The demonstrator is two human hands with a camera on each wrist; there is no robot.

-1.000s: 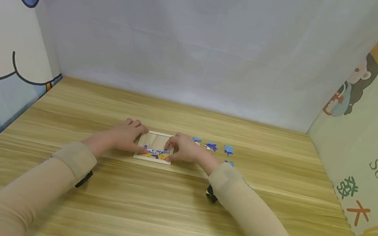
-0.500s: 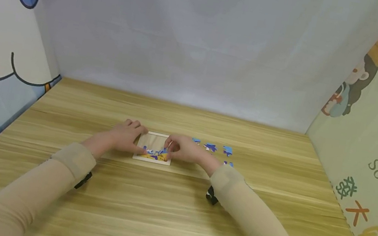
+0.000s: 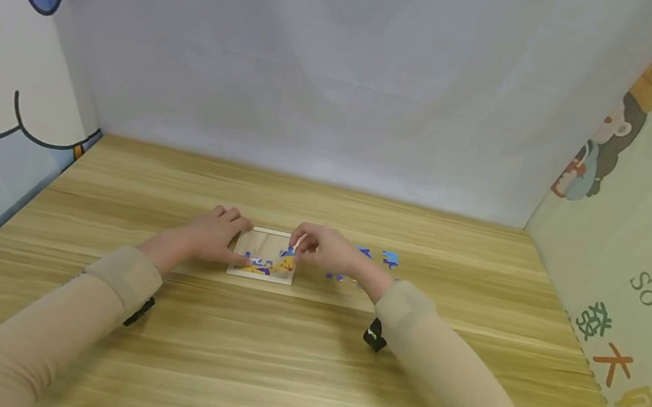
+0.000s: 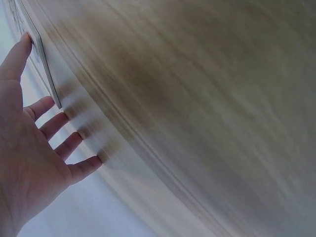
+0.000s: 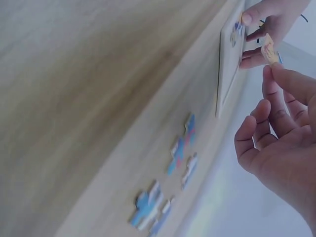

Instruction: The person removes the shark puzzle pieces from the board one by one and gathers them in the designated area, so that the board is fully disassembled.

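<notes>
Currently pinched: a jigsaw piece (image 5: 269,49) by the puzzle tray's (image 3: 262,243) four o'clock side

In the head view, the right-hand grip (image 3: 325,250) holds the piece tilted between thumb and fingertip. The left-hand grip (image 3: 215,236) is spread, touching the tray at nine o'clock. Other pieces (image 3: 258,266) lie inside it towards six; loose pieces (image 3: 390,258) sit on the worktop (image 3: 299,370) at three, partly hidden.

A wood-grained table (image 3: 249,362) carries a pale-rimmed puzzle tray (image 3: 263,242); loose puzzle pieces (image 3: 390,258) lie right of it.
</notes>
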